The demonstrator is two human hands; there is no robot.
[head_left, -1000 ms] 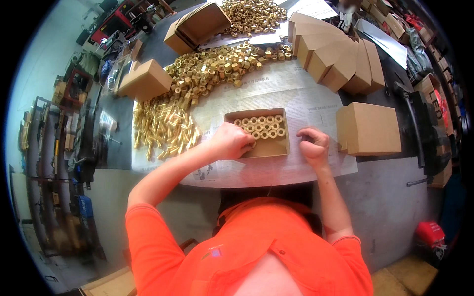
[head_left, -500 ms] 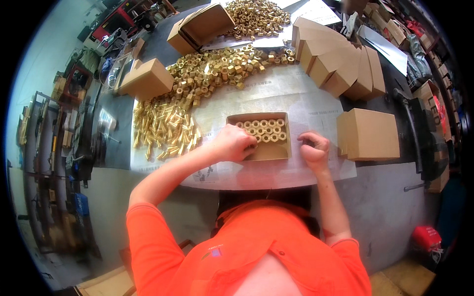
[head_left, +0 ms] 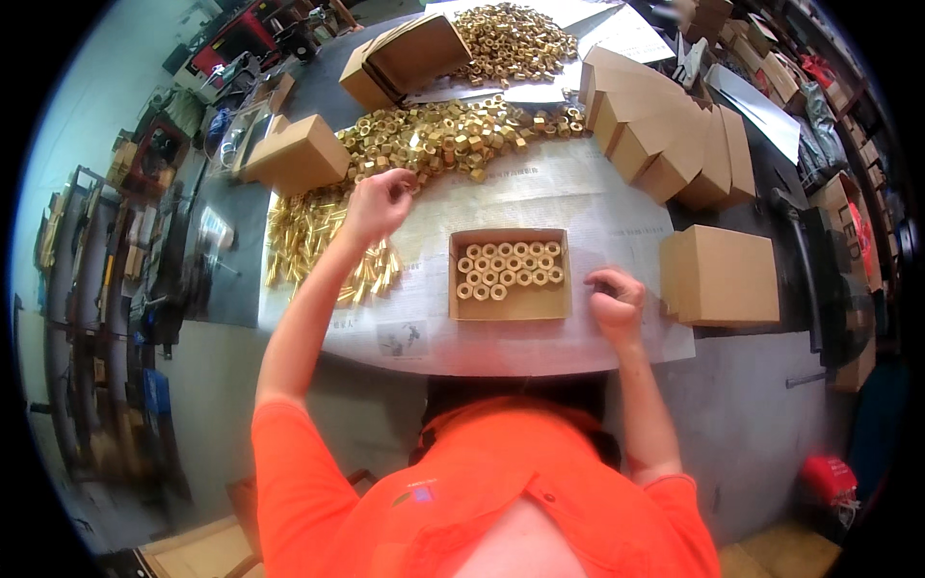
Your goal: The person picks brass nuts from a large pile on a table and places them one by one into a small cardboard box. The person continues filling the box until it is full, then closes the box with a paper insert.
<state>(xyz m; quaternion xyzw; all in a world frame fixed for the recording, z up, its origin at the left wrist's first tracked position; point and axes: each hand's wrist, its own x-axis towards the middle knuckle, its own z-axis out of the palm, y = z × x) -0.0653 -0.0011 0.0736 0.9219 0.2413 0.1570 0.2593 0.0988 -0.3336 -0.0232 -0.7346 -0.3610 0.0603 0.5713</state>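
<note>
An open cardboard box [head_left: 511,307] holds brass hex nuts [head_left: 506,264] in rows, standing on end; bare cardboard shows along its near side and near right. My left hand [head_left: 378,204] is at the near edge of a loose pile of brass nuts [head_left: 434,138], its fingers curled in; what they hold, if anything, is hidden. Below that hand lies a heap of slim brass pieces [head_left: 323,236]. Just right of the box, my right hand [head_left: 618,301] rests with curled fingers, and I cannot make out anything inside them.
Printed paper sheets [head_left: 568,202] cover the table. On the right stand a closed carton [head_left: 723,275] and a fanned row of cardboard boxes [head_left: 665,125]. Another carton [head_left: 299,154] is at left, an open one [head_left: 419,58] at the back beside a second nut pile [head_left: 515,43].
My left hand has left the box and moved up and left to the loose nuts. Part of a near row of nuts now shows in the box. My right hand has hardly moved.
</note>
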